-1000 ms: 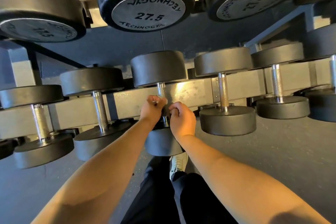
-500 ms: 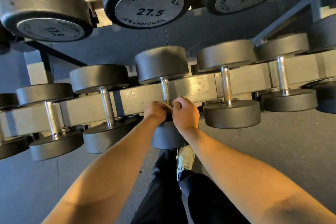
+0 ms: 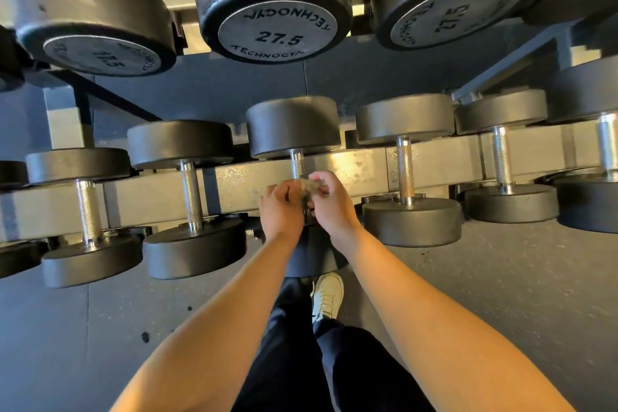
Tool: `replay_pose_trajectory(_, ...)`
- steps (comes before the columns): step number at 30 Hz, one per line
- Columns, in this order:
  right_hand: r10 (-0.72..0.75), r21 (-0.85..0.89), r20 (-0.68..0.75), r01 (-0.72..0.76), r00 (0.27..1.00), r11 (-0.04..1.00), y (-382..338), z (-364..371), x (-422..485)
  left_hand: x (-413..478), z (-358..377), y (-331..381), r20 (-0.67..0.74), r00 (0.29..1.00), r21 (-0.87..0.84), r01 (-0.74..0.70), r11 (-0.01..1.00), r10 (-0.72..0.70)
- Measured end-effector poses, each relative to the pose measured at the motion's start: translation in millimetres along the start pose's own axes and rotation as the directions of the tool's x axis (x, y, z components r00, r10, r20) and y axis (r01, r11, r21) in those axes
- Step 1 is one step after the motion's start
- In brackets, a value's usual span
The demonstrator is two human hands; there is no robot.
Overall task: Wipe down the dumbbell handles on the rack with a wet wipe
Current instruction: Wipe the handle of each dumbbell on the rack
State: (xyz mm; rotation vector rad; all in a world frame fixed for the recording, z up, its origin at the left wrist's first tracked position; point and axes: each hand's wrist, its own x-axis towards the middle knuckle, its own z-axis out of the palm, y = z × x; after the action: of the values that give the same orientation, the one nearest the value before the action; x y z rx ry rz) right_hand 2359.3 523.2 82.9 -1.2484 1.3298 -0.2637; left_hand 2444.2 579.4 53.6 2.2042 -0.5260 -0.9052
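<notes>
A row of black dumbbells with knurled chrome handles lies on the lower rack rail [image 3: 361, 170]. At the middle dumbbell [image 3: 294, 125] both hands meet on its handle [image 3: 296, 165]. My left hand [image 3: 281, 211] and my right hand [image 3: 332, 204] each pinch an end of a crumpled grey wet wipe [image 3: 306, 185], which is stretched over the lower part of that handle. The handle's upper stretch shows bare above the wipe; its lower part and most of the near weight head are hidden behind my hands.
Neighbouring dumbbells stand close on both sides, left [image 3: 190, 191] and right [image 3: 406, 170]. Large 27.5 dumbbell heads [image 3: 274, 33] on the upper tier overhang just above. My dark trouser leg and white shoe [image 3: 327, 296] stand on the grey rubber floor below the rack.
Both hands slid a little down the middle handle and back up, still together on it. The wipe now shows spread between the fingers. The view shifted slightly.
</notes>
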Motion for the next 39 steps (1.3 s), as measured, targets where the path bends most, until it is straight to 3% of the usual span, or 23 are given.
replay_pose_trajectory(6,-0.031,0.062,0.027,0.029,0.999,0.998,-1,11,14,13,-2,16,0.022,0.998,-0.16,0.055,0.986,-0.053)
replay_pose_trajectory(9,0.037,0.079,-0.032,-0.034,0.999,0.996,0,17,27,11,-2,13,-0.037,0.999,-0.182,0.029,0.983,-0.037)
replay_pose_trajectory(13,0.177,0.281,-0.188,-0.119,0.966,0.952,0,20,43,10,-5,7,-0.019,0.996,-0.195,0.081,0.978,-0.086)
replay_pose_trajectory(20,0.242,0.508,-0.147,-0.137,0.959,0.851,-9,33,53,18,-3,2,-0.003,0.999,-0.045,0.042,0.998,-0.042)
replay_pose_trajectory(22,0.263,0.437,-0.131,-0.183,0.956,0.881,-8,38,55,21,-3,3,0.005,0.999,-0.034,0.033,0.999,-0.033)
replay_pose_trajectory(25,0.081,0.034,-0.184,-0.076,0.98,0.997,-5,36,61,23,-2,2,0.019,0.999,-0.021,0.049,0.999,-0.048)
replay_pose_trajectory(27,0.013,-0.167,-0.168,-0.042,0.986,0.985,-3,34,66,23,-1,2,-0.003,0.996,-0.028,0.085,0.996,-0.085)
replay_pose_trajectory(35,-0.03,-0.328,-0.232,-0.049,0.972,0.943,-4,53,89,23,2,-1,-0.165,0.982,-0.026,0.091,0.995,-0.094)
replay_pose_trajectory(39,-0.068,-0.482,-0.158,-0.016,0.985,0.876,0,47,87,24,3,0,-0.145,0.987,0.01,0.073,0.997,-0.071)
